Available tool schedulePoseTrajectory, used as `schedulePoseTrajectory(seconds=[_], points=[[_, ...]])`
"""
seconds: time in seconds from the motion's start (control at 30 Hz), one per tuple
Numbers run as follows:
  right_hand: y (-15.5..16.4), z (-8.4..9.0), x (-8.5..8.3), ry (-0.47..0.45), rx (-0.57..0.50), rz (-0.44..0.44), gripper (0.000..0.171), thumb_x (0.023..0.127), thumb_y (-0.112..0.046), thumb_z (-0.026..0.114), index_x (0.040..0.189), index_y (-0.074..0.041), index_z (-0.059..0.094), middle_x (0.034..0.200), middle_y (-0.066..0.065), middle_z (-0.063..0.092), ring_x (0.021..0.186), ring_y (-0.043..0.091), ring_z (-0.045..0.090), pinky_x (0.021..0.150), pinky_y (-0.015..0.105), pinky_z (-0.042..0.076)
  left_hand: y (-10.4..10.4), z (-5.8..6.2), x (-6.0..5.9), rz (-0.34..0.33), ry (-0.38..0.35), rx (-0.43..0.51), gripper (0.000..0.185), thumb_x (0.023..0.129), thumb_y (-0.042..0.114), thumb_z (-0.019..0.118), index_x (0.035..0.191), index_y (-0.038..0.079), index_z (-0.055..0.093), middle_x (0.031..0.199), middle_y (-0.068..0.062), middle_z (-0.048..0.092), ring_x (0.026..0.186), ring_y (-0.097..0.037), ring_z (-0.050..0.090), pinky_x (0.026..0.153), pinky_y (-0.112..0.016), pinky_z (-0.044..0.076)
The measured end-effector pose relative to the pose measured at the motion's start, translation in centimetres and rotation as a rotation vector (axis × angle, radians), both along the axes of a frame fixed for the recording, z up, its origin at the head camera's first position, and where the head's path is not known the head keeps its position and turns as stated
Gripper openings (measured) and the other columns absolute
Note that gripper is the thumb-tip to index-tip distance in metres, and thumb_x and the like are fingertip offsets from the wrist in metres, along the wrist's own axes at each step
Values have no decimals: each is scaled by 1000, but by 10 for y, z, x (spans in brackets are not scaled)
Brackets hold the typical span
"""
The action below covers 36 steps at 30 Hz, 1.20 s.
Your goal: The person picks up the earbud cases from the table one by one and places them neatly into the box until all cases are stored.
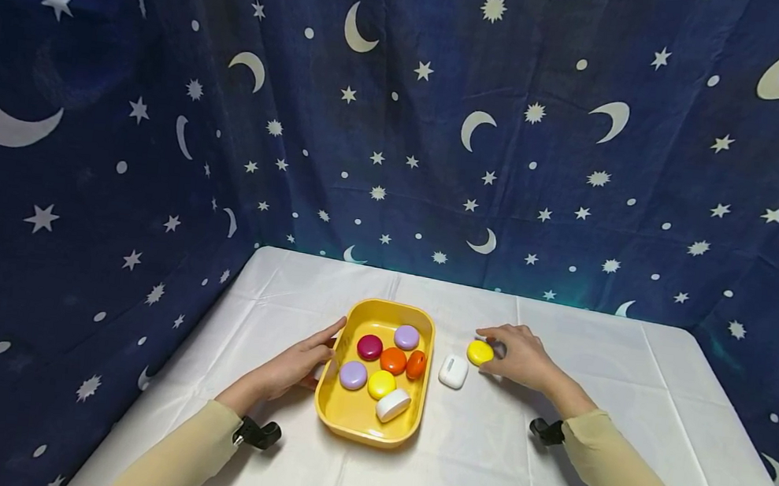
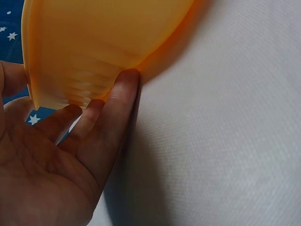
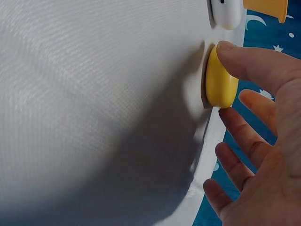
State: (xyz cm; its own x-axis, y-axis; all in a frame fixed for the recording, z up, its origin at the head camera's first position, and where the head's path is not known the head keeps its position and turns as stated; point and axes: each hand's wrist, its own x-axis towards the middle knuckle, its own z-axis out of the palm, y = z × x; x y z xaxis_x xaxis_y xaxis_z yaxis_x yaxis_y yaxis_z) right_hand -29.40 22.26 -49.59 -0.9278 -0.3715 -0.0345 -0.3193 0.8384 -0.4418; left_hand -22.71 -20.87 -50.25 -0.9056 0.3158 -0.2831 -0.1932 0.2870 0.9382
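My left hand (image 1: 294, 368) is at the left wall of a shallow yellow tray (image 1: 335, 426), its extended fingers (image 2: 124, 87) touching the outside. In the tray lie several glossy round pieces, including a dark red one (image 1: 370, 347), a yellow one (image 1: 382, 385) and a white one (image 1: 393, 406) tilted on its edge. To the tray's right, my right hand (image 1: 522, 357) has its thumb and a fingertip at opposite edges of a loose yellow round piece (image 3: 221, 80), pinching it close to the tablecloth. The other right fingers are spread apart.
Between tray and right hand lies a white rounded case (image 1: 453, 372) with a small dark slot. A white cloth (image 1: 472, 473) covers the table. Dark blue star-and-moon curtains (image 1: 431, 121) hang behind and beside it. Black straps (image 1: 260, 434) sit at both wrists.
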Motion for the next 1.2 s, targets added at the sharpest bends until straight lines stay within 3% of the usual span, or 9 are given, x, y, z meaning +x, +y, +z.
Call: schedulePoseTrajectory(seconds=[0.47, 0.73, 1.0, 1.2], points=[[-4, -3, -1, -22, 9, -24, 60, 79, -34, 86, 133, -14, 69, 126, 10, 66, 116, 34, 49, 99, 57, 38, 0, 3, 0, 1, -21, 16, 68, 100, 25, 55, 161, 40, 30, 164, -18, 30, 135, -39, 47, 86, -49, 59], [0, 0, -2, 45, -49, -28, 56, 80, -31, 85, 130, -13, 70, 123, 10, 66, 119, 38, 47, 100, 60, 36, 3, 9, 0, 13, -35, 18, 69, 99, 22, 53, 162, 37, 30, 160, -21, 35, 122, -35, 56, 83, -50, 60], [-6, 28, 3, 101, -156, -5, 56, 82, -27, 85, 134, -16, 68, 120, 4, 65, 125, 34, 41, 103, 59, 31, 4, 10, 1, 2, -36, 36, 66, 102, 21, 50, 163, 36, 28, 161, -22, 34, 121, -34, 57, 84, -49, 60], [-30, 53, 14, 103, -181, 44, 56, 82, -30, 84, 134, -20, 69, 126, 1, 64, 129, 31, 39, 106, 61, 32, 4, 11, 1, 3, -32, 21, 65, 103, 23, 50, 163, 36, 28, 160, -21, 35, 120, -33, 58, 84, -49, 60]])
